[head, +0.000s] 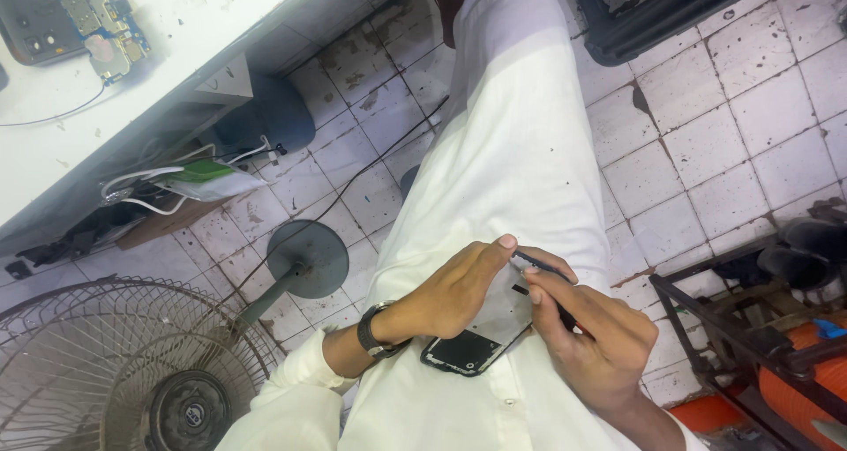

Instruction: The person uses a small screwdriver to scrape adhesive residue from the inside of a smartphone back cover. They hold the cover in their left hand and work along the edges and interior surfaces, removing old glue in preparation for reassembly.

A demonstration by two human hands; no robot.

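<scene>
My left hand point(454, 290) grips an opened smartphone point(476, 338) that rests on my lap, over white trousers point(512, 151). The thumb lies along the phone's top edge. A dark wristwatch point(375, 332) sits on that wrist. My right hand point(591, 332) holds a thin dark tool point(543, 270) and presses its tip against the phone's upper edge, close to the left thumb. The phone's lower part shows a dark glossy surface; the rest is hidden under my fingers.
A white workbench point(132, 107) at upper left carries a bare phone circuit board point(84, 18). Below it lie cables and a white charger point(207, 179). A standing fan point(115, 363) with round base point(309, 259) is on the tiled floor at left. A dark metal frame point(732, 327) stands at right.
</scene>
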